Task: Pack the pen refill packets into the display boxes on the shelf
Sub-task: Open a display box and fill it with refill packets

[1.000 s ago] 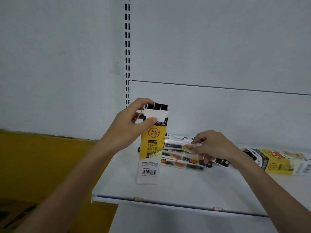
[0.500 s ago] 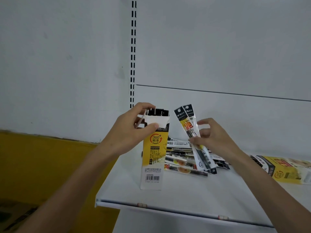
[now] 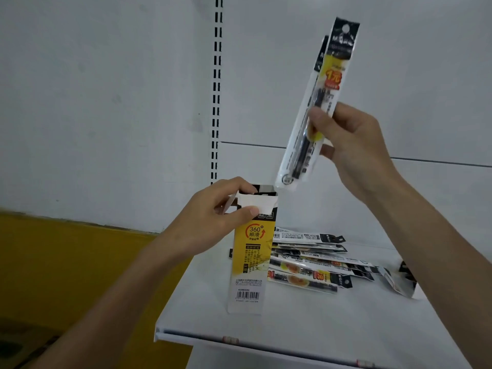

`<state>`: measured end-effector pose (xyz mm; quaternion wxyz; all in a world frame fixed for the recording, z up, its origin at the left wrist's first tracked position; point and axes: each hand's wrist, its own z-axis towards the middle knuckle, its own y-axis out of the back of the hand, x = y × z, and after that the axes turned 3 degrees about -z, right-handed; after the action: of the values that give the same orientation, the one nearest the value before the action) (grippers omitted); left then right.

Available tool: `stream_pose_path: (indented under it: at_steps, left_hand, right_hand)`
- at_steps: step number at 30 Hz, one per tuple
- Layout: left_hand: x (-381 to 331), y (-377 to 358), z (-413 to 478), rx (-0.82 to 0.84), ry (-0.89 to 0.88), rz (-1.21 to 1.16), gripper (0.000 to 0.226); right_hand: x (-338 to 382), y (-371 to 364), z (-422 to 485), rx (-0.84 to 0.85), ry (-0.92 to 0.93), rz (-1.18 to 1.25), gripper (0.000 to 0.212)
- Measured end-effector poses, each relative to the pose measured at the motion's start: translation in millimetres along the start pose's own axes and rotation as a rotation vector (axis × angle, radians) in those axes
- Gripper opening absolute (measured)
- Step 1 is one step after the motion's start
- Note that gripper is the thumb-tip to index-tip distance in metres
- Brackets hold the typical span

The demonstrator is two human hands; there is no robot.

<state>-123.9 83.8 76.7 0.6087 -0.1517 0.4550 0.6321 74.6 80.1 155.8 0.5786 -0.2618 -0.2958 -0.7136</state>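
A tall yellow and white display box [image 3: 251, 257] stands upright on the white shelf [image 3: 306, 323]. My left hand [image 3: 213, 222] grips its top, with the thumb on the folded-back white flap, so the mouth is open. My right hand [image 3: 354, 147] pinches two long pen refill packets [image 3: 316, 102] held nearly upright. Their lower ends hang just above and to the right of the box mouth. A pile of several more refill packets [image 3: 314, 262] lies flat on the shelf behind the box.
Another packet or flattened box [image 3: 399, 280] lies at the right, partly behind my right forearm. A slotted black upright [image 3: 217, 89] runs up the white back wall. A yellow surface [image 3: 80, 275] lies left of and below the shelf edge.
My right hand picked two packets off the pile, raised them and stood them upright over the box mouth. My left hand kept holding the box top open.
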Motion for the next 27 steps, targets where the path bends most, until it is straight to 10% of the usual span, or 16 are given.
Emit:
stream_pose_path:
  at_steps: [14, 20, 27]
  left_hand:
    - [3, 0, -3, 0.034, -0.037, -0.002, 0.016]
    - [4, -1, -2, 0.040, -0.015, -0.067, 0.015]
    - [3, -4, -6, 0.016, -0.053, -0.140, 0.029]
  right_hand:
    - [-29, -52, -4, 0.150, 0.123, -0.119, 0.004]
    - [-42, -43, -11, 0.467, -0.175, -0.064, 0.018]
    - [-24, -30, -2, 0.252, -0.090, 0.034, 0.016]
